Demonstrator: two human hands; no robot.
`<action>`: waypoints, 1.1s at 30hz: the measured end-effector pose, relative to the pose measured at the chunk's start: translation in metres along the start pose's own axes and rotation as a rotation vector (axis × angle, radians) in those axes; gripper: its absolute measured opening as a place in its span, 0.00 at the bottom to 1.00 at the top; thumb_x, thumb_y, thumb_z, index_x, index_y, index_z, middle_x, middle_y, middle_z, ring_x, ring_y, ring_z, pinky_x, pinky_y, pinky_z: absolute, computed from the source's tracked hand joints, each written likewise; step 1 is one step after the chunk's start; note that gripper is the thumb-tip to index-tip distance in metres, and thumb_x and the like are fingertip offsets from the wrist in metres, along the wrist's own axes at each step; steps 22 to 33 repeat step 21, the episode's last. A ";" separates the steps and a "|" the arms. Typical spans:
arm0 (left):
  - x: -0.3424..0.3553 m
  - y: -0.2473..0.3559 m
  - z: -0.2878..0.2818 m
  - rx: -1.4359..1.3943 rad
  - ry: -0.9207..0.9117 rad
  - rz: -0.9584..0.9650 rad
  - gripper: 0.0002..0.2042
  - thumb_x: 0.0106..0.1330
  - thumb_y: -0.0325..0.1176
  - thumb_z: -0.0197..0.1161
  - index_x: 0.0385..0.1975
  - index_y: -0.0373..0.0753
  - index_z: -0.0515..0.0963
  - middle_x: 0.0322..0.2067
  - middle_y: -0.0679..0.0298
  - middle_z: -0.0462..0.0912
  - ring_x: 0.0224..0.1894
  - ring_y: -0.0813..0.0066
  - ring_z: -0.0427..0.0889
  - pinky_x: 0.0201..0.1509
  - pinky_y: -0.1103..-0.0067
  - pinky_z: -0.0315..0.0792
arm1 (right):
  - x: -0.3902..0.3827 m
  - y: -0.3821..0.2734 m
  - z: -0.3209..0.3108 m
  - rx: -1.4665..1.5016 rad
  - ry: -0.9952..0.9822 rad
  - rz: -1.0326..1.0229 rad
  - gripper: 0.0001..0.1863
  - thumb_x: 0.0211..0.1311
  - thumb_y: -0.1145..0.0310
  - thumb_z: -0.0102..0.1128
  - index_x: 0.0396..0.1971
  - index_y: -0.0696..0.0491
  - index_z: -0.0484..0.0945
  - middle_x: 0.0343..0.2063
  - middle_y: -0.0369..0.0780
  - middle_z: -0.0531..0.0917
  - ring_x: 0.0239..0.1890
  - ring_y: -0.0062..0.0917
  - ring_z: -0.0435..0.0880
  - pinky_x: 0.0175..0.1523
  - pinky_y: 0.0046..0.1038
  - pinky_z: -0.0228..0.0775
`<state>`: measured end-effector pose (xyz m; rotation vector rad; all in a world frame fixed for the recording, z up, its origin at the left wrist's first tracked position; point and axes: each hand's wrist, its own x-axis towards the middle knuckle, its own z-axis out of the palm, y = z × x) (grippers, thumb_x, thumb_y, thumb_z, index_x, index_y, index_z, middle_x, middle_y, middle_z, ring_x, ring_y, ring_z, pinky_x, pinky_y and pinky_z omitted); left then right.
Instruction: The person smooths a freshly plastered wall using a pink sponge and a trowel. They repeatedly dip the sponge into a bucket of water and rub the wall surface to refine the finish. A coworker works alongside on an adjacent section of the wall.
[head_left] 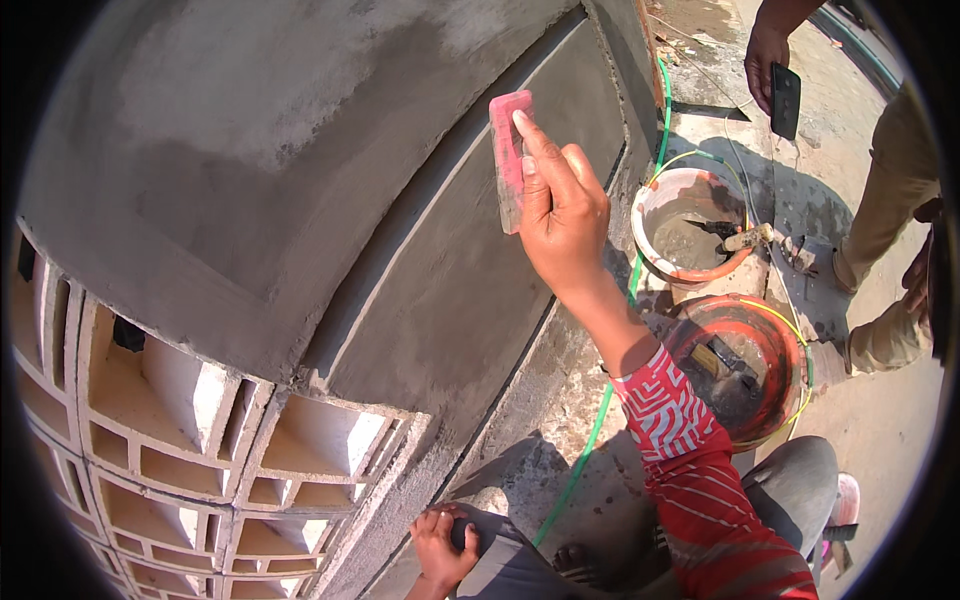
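My right hand grips a pink rectangular hand float, its edges smeared with grey. The thumb and index finger press on its near side, holding it at the stepped edge of a freshly plastered grey wall. Whether the float's far face touches the plaster cannot be made out. Above the step lies a broad plastered face, darker and damp-looking in its lower part. My left hand rests on my bent knee, its fingers laid over it and the thumb apart, holding nothing.
Pale openwork blocks fill the lower left. To my right stand a bucket of wet mortar with a trowel handle and a red tub with tools. A green hose runs alongside. Another person's hand holds a phone.
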<state>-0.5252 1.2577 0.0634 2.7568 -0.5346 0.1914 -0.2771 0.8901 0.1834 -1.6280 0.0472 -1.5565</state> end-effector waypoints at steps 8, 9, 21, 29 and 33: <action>0.076 0.134 0.023 -0.281 -0.220 0.700 0.19 0.68 0.45 0.65 0.50 0.37 0.81 0.48 0.55 0.81 0.52 0.54 0.80 0.59 0.63 0.71 | 0.079 -0.063 -0.072 -0.129 -0.399 -0.335 0.15 0.76 0.67 0.55 0.58 0.54 0.76 0.37 0.43 0.83 0.27 0.26 0.80 0.35 0.31 0.73; 0.077 0.142 0.033 -0.319 -0.252 0.734 0.20 0.69 0.45 0.64 0.52 0.37 0.80 0.49 0.55 0.80 0.52 0.54 0.80 0.59 0.63 0.71 | 0.080 -0.060 -0.094 -0.275 -0.540 -0.357 0.14 0.74 0.66 0.58 0.55 0.52 0.77 0.40 0.45 0.84 0.27 0.34 0.83 0.36 0.33 0.75; 0.039 0.128 0.104 -0.275 -0.811 0.785 0.31 0.70 0.53 0.62 0.65 0.38 0.73 0.58 0.45 0.77 0.58 0.44 0.77 0.61 0.58 0.73 | -0.139 0.103 -0.355 -1.089 -1.497 0.504 0.27 0.64 0.54 0.65 0.58 0.52 0.74 0.44 0.53 0.87 0.47 0.51 0.87 0.55 0.42 0.80; 0.039 0.128 0.104 -0.275 -0.811 0.785 0.31 0.70 0.53 0.62 0.65 0.38 0.73 0.58 0.45 0.77 0.58 0.44 0.77 0.61 0.58 0.73 | -0.139 0.103 -0.355 -1.089 -1.497 0.504 0.27 0.64 0.54 0.65 0.58 0.52 0.74 0.44 0.53 0.87 0.47 0.51 0.87 0.55 0.42 0.80; 0.039 0.128 0.104 -0.275 -0.811 0.785 0.31 0.70 0.53 0.62 0.65 0.38 0.73 0.58 0.45 0.77 0.58 0.44 0.77 0.61 0.58 0.73 | -0.139 0.103 -0.355 -1.089 -1.497 0.504 0.27 0.64 0.54 0.65 0.58 0.52 0.74 0.44 0.53 0.87 0.47 0.51 0.87 0.55 0.42 0.80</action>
